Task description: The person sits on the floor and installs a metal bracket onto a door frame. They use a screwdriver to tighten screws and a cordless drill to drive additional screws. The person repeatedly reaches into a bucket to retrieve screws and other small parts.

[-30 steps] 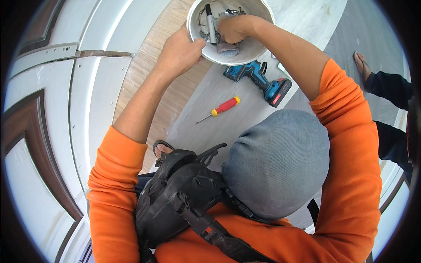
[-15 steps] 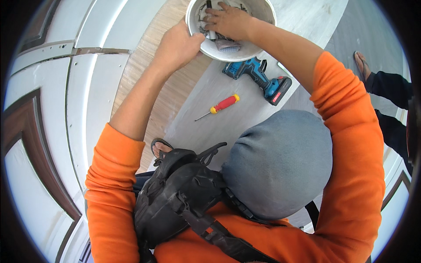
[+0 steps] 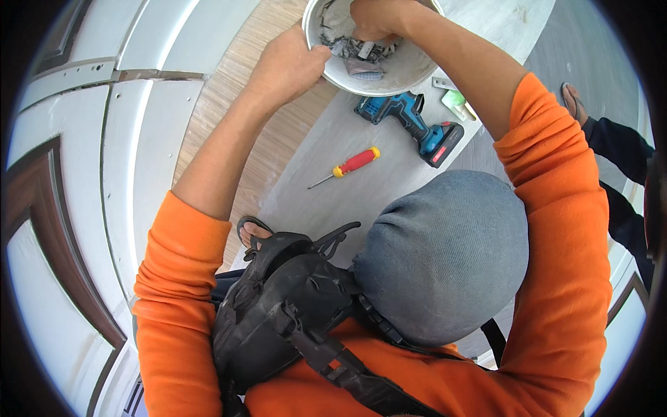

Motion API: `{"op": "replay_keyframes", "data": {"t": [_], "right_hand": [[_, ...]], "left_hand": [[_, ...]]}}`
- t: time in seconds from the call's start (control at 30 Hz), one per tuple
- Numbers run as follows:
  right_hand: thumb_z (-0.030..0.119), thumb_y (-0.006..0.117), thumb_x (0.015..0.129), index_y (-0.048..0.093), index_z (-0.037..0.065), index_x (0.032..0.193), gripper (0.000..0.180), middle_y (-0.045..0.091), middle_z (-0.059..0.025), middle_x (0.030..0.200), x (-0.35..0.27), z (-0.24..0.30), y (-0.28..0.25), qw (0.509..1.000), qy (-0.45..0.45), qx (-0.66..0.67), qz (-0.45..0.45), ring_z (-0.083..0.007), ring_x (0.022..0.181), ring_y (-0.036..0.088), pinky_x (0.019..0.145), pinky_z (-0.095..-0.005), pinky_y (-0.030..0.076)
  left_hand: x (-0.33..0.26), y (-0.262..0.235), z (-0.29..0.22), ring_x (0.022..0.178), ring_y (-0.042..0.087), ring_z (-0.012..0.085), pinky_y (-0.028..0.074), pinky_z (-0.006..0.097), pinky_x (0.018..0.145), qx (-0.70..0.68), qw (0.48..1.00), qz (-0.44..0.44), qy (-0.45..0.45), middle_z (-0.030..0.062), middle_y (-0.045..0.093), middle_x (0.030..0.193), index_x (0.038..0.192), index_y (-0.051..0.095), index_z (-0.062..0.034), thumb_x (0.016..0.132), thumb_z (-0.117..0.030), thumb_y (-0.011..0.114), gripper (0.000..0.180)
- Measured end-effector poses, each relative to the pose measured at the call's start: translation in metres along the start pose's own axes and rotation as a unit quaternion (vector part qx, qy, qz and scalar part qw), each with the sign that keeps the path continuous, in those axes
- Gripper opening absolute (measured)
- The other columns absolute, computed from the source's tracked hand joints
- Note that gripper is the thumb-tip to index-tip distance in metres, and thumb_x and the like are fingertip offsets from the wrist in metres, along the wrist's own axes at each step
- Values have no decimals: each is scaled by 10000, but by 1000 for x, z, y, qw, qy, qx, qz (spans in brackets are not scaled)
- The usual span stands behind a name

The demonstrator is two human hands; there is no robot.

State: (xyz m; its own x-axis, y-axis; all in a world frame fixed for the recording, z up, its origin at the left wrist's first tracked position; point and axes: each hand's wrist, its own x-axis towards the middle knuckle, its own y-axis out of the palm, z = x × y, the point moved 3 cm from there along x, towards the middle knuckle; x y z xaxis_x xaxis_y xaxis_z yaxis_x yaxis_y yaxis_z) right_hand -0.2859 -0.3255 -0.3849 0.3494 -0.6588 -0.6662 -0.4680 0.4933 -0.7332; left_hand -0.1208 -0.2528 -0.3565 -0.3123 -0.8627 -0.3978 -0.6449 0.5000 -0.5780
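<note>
Left hand (image 3: 295, 66): closed on rim of bucket (image 3: 415, 68).
Right hand (image 3: 381, 17): inside; fingers hidden, hold cannot be told.
Bucket work: apparently searching hardware (image 3: 381, 53) beside it.
Next move: needs rim steady.

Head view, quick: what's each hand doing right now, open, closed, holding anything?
Left hand: closed, holding the white bucket by its rim.
Right hand: inside the bucket, fingertips hidden; can't tell whether it holds anything.

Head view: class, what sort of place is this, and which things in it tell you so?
Probably a work site, perhaps a room being fitted out: a blue cordless power tool and a red-and-yellow screwdriver lie near a white bucket.
</note>
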Motion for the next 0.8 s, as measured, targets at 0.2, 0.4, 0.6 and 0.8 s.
{"op": "replay_keyframes", "data": {"t": [0.2,0.4,0.6,0.8], "right_hand": [[201,667,848,811,57,984,244,776,-185,1026,38,0,46,967,-29,-7,-252,-324,980,752,915,-456,547],[176,626,895,806,77,1005,233,785,-140,1037,52,25,54,966,-38,-116,-228,-294,964,760,819,-448,579],[109,663,866,801,43,1017,215,782,-160,1014,13,-9,10,855,134,484,-130,-342,925,760,758,-434,606],[150,805,712,815,41,948,260,774,-186,975,-6,-13,11,996,-70,-47,-38,-342,920,752,793,-451,594]], "left_hand": [[4,1,-10,801,766,255,632,356,754,10,1000,16,12,234,737,963,1214,589,126,900,-150,543,421],[10,7,-3,809,769,255,629,361,742,26,999,-4,40,232,737,947,1201,593,121,907,-157,539,407],[6,1,-4,822,772,258,634,358,743,17,1000,15,2,238,738,976,1222,590,120,917,-150,537,411],[9,0,-9,838,771,251,636,358,747,18,999,32,-3,236,739,985,1224,601,118,923,-164,534,417]]}}
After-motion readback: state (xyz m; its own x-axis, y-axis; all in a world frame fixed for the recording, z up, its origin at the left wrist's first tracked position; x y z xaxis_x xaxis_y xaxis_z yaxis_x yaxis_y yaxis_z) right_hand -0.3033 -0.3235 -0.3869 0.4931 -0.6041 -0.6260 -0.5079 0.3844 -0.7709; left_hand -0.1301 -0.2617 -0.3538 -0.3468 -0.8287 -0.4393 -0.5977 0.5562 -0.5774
